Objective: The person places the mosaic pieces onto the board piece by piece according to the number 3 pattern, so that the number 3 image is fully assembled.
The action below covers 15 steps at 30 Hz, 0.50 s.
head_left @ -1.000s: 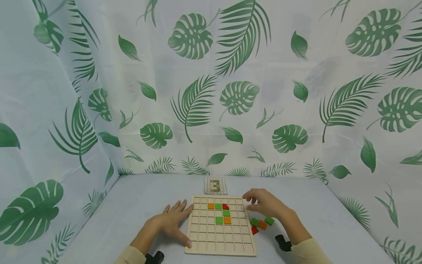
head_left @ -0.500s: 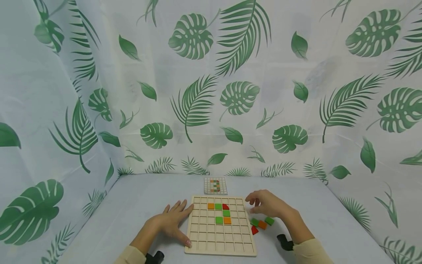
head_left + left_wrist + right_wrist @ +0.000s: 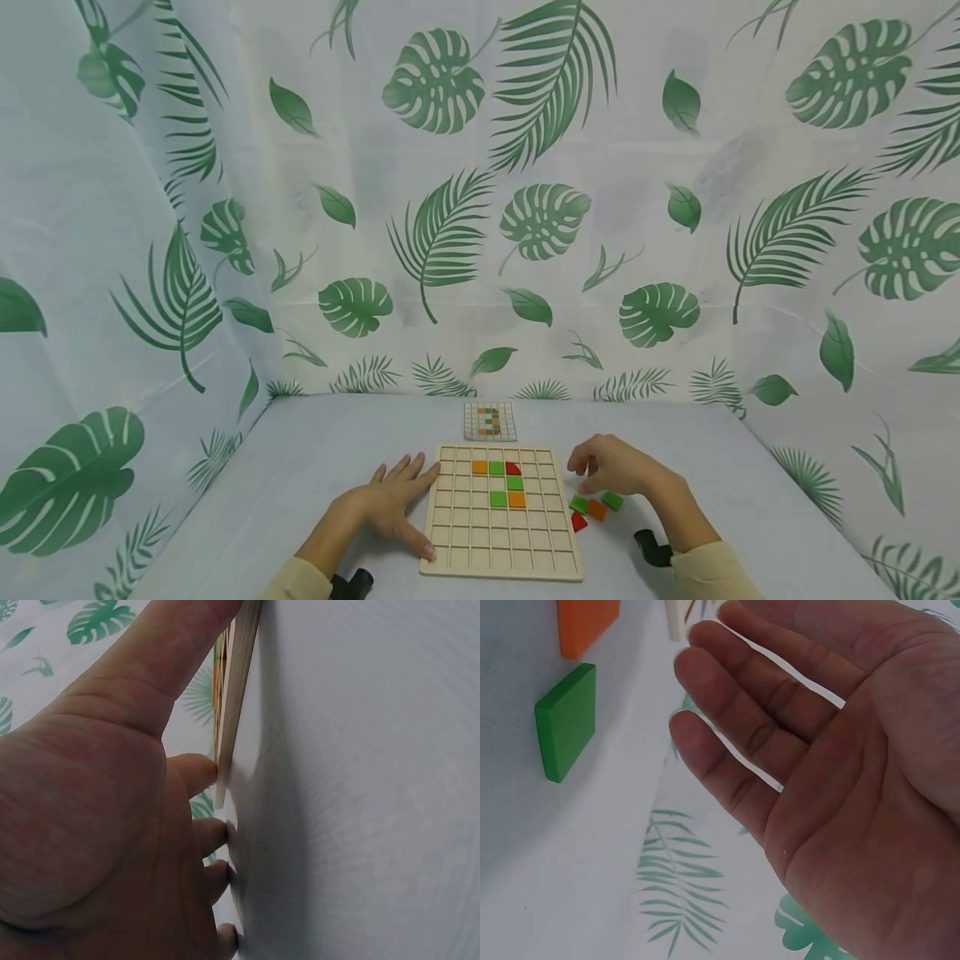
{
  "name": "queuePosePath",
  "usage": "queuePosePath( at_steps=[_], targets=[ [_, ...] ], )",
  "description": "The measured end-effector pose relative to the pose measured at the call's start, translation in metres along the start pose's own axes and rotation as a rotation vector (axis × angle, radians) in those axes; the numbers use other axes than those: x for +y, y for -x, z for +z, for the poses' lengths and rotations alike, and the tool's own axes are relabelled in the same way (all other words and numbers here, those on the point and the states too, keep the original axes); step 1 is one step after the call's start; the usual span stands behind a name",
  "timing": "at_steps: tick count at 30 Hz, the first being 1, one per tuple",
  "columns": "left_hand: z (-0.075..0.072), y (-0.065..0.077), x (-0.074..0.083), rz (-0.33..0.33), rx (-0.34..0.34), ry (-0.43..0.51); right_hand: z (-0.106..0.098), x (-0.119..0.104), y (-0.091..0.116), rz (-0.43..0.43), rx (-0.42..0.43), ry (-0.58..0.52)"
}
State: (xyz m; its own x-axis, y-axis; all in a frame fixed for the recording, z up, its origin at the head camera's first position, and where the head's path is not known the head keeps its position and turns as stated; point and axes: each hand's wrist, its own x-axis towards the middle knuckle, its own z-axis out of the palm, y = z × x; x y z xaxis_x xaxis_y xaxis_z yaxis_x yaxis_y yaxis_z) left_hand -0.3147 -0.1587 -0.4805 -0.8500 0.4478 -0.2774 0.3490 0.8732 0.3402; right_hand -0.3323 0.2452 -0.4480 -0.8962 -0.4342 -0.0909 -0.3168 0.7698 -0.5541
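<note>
A pale wooden grid board (image 3: pixel 502 542) lies on the table, with several orange, green and red tiles set in its upper cells. My left hand (image 3: pixel 393 500) spreads at the board's left side, thumb and index finger touching its edge; the left wrist view shows the thumb over the board's side (image 3: pixel 238 682). Beyond the board's right edge, my right hand (image 3: pixel 615 467) hovers with loosely bent fingers and a bare palm. Just below it lie a green tile (image 3: pixel 579 504), an orange tile (image 3: pixel 597 510), a second green tile (image 3: pixel 574 724) and a red rounded tile (image 3: pixel 578 522).
Behind the board lies a small card (image 3: pixel 490 422) printed with a grid and a coloured pattern. A leaf-print cloth (image 3: pixel 480 250) hangs around the back and sides of the white table. Black wrist devices (image 3: pixel 652 548) sit below both wrists.
My right hand has drawn away from the board's upper right edge, moving slightly right and towards the loose tiles. The left hand, board and tiles stay in place.
</note>
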Motion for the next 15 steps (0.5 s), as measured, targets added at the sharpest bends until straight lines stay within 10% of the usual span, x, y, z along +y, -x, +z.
queuePosePath(
  at_steps=[15],
  targets=[
    [0.0003, 0.001, -0.0005, 0.011, 0.011, -0.014, 0.0016, 0.0004, 0.003, 0.065, -0.046, 0.015]
  ],
)
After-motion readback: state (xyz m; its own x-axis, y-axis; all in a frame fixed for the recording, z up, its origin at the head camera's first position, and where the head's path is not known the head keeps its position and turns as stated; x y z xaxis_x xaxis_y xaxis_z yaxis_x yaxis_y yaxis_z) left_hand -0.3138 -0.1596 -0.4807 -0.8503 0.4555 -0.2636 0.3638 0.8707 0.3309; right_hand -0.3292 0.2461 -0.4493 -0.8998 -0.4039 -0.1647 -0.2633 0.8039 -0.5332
